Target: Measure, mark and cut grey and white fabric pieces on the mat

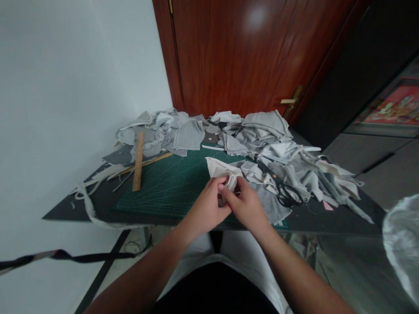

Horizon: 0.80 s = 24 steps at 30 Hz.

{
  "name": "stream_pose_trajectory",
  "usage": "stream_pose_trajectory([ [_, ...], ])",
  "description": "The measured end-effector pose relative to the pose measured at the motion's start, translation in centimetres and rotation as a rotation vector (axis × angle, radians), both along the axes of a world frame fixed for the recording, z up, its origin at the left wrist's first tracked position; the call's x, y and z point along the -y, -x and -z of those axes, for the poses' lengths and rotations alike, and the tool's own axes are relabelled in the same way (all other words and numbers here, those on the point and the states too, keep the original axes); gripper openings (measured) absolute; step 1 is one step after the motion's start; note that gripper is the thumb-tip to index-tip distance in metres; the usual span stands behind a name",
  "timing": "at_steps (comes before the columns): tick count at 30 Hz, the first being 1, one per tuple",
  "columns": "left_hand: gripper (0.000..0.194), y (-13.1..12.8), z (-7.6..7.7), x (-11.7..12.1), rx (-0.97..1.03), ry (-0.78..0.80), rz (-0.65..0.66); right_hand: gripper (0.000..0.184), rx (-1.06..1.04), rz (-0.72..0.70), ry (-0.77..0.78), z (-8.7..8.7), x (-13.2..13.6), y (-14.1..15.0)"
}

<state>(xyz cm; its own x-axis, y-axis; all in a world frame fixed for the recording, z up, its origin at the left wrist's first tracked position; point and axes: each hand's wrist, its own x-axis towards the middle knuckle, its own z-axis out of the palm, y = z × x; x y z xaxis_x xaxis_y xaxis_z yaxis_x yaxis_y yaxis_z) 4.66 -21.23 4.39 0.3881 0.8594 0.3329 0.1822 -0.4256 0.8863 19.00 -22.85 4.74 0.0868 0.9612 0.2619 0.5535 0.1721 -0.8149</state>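
Observation:
My left hand (207,205) and my right hand (245,205) meet over the near edge of a green cutting mat (166,183). Both pinch a small piece of cream cloth (224,171) between thumbs and fingers. The cloth is bunched at my fingertips and its far corner sticks out flat over the mat. Black-handled scissors (288,194) lie just right of my right hand on grey fabric.
Heaps of grey and white fabric scraps (262,139) cover the back and right of the dark table (327,220). A wooden ruler (138,161) lies on the mat's left edge. Cloth strips (94,213) hang off the left side. A wooden door (248,56) stands behind.

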Motion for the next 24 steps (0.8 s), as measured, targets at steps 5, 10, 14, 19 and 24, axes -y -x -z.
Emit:
stream_pose_trajectory([
  [5,0.041,0.5,0.6,-1.2,0.168,0.171,0.082,0.034,-0.113,-0.036,0.031,0.9,-0.5,-2.4],
  [10,0.067,1.4,0.9,-4.4,0.284,0.393,0.07,0.03,-0.395,-0.038,0.078,-0.2,-1.1,-3.4],
  [14,0.054,2.2,1.8,-6.0,0.387,0.725,0.333,0.029,-0.617,-0.02,0.125,-0.6,-2.4,-3.2],
  [19,0.041,2.7,2.0,-6.5,0.282,0.715,0.321,0.029,-0.656,0.044,0.065,-0.2,-5.1,-3.2],
  [24,0.028,3.7,0.5,-9.6,0.238,0.507,0.075,0.031,-0.57,-0.035,0.266,-2.2,-8.3,-3.5],
])
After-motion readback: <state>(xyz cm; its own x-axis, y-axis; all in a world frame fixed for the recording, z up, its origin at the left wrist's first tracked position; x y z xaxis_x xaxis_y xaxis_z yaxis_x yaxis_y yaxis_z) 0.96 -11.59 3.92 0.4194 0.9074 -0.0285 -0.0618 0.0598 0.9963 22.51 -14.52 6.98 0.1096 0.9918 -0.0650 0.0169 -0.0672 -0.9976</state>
